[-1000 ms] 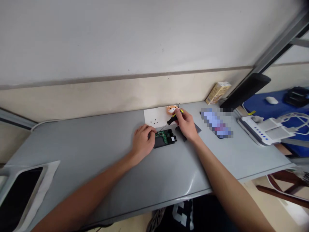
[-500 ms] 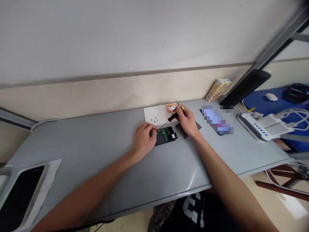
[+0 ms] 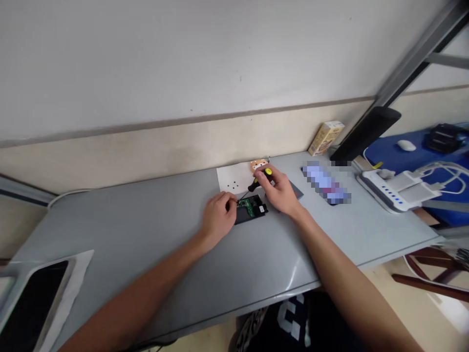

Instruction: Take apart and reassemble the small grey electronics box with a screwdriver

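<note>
Two bare hands work together over one small black case. The fingers of the right hand (image 3: 280,190) are closed around the handle of one black-and-yellow screwdriver (image 3: 253,187), its thin shaft slanting down to the left. The fingers of the left hand (image 3: 220,212) are bent and close together at the left end of the case (image 3: 247,218), beside the screwdriver's tip; whether they pinch it or only steady it cannot be told. The case lies flat on a grey desk (image 3: 154,210), open, showing one green circuit board (image 3: 252,208).

Just behind it is one sheet of white paper (image 3: 230,172) bearing small dark screws (image 3: 234,182), four as far as can be counted. One orange item with an animal face (image 3: 257,163) sits at the paper's right side. One dark flat panel (image 3: 296,191) lies partly under the right hand.

Farther right are one phone (image 3: 324,183), blurred out, one small carton (image 3: 326,138) near the wall, one thick black tube (image 3: 366,134) leaning, and one white power strip (image 3: 384,195) with plugged-in chargers. At the near left corner lies one black-screened device with a pale frame (image 3: 36,293)
</note>
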Tool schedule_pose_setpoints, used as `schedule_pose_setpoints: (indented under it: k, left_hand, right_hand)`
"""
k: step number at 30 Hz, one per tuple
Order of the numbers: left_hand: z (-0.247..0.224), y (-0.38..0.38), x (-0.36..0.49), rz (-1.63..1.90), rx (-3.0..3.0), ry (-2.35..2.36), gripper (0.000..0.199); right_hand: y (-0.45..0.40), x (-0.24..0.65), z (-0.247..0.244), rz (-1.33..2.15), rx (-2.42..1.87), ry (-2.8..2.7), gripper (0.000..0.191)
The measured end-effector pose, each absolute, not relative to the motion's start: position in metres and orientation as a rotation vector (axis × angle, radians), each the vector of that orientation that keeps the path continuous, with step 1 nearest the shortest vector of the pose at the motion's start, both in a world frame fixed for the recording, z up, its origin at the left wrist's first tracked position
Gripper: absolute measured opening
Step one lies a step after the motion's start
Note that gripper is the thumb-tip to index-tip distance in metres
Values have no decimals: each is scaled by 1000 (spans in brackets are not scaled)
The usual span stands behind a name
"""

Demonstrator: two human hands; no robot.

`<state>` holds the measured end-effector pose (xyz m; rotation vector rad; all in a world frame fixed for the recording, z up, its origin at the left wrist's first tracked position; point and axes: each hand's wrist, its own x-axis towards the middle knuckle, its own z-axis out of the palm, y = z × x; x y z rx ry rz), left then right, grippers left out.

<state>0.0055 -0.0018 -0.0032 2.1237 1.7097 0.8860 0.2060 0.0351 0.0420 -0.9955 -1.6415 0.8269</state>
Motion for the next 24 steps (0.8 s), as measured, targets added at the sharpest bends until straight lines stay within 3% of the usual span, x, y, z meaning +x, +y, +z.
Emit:
schedule_pose_setpoints:
  k: [12, 18, 24]
  left_hand:
    - [-6, -1, 4, 929, 2152, 1729, 22]
    - [-6, 0, 3, 873, 2188, 1750, 22]
    - [-5, 1, 3, 875, 2187, 1761, 22]
  right_hand:
    - [47, 176, 70, 922, -811, -1899, 34]
    - [50, 161, 46, 887, -884, -1504, 35]
    - [41, 152, 41, 1185, -690, -1287, 30]
